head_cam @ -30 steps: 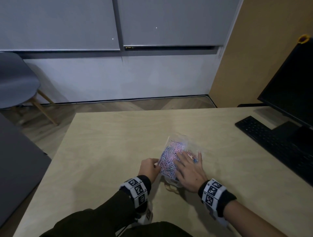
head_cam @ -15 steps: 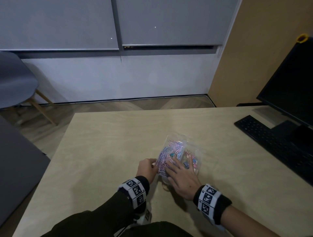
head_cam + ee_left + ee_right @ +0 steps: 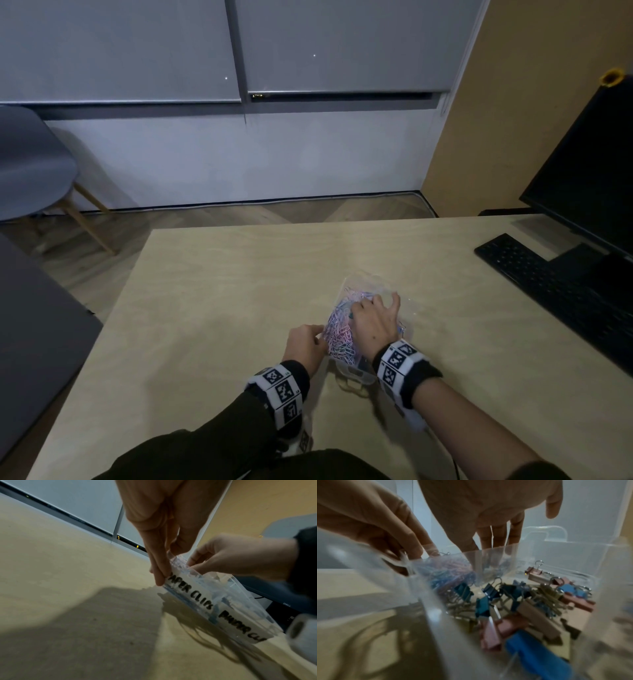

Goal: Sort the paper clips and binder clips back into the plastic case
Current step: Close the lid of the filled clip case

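Note:
A clear plastic case [image 3: 353, 374] lies open on the wooden table, and its near wall [image 3: 197, 595] is labelled for paper clips and binder clips. Pastel paper clips [image 3: 337, 334] fill the left compartment [image 3: 447, 568]. Blue, pink and gold binder clips [image 3: 522, 608] lie in the right one. My left hand [image 3: 305, 342] pinches the case's left corner [image 3: 159, 563]. My right hand [image 3: 375, 318] is over the case with straight fingers [image 3: 496, 536] reaching down into the paper clips. Their tips are hidden behind the divider.
A black keyboard [image 3: 548, 277] and a monitor [image 3: 589, 171] stand at the table's right. The table's far edge [image 3: 308, 228] drops to the floor. A grey chair [image 3: 30, 171] stands at the far left. Rubber bands [image 3: 352, 385] lie at the case's near end.
My right hand has slid forward from lying flat over the case's near part, and its fingers now dip into the paper clips. The left hand stays on the corner.

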Action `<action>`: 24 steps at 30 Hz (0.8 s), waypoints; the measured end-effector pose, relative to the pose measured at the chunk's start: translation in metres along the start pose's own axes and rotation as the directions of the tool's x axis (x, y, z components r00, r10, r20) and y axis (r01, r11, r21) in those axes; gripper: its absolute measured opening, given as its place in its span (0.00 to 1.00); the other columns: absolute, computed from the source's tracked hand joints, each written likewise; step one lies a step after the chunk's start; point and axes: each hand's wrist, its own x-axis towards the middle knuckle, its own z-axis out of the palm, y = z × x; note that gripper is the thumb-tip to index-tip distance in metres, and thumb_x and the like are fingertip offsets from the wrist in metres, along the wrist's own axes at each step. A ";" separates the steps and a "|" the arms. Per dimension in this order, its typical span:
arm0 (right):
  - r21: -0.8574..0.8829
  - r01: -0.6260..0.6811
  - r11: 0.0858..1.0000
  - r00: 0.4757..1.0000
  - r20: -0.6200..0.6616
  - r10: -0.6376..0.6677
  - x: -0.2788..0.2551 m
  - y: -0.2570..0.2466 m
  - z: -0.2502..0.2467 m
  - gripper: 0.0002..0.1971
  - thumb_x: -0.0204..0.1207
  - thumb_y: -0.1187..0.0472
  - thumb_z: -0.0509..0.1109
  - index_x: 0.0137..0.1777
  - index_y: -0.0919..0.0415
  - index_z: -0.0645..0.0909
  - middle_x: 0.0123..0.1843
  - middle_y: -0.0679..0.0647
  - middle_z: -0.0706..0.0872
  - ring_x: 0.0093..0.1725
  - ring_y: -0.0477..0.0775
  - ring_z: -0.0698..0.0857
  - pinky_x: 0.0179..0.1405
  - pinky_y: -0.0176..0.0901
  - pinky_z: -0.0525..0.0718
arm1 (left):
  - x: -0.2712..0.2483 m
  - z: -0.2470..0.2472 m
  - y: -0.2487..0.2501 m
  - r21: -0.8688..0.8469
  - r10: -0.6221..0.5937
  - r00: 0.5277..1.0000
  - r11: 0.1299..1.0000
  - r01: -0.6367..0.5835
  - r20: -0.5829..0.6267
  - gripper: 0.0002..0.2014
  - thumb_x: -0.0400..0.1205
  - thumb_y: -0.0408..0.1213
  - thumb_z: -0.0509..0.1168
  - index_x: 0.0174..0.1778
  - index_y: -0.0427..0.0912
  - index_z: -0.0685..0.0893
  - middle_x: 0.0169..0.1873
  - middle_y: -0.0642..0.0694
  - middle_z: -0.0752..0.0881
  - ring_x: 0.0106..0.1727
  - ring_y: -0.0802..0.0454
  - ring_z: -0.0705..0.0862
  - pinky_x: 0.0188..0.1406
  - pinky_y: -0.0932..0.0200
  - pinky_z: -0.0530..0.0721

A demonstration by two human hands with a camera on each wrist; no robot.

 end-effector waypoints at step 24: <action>0.765 -0.134 0.630 0.980 0.007 0.200 -0.034 0.046 0.008 0.16 0.68 0.69 0.74 0.32 0.51 0.70 0.37 0.48 0.77 0.39 0.49 0.74 0.38 0.24 0.71 | 0.003 -0.010 -0.013 -0.103 -0.110 0.993 0.989 0.106 -0.034 0.12 0.80 0.30 0.63 0.57 0.32 0.86 0.43 0.29 0.89 0.35 0.46 0.85 0.49 0.48 0.89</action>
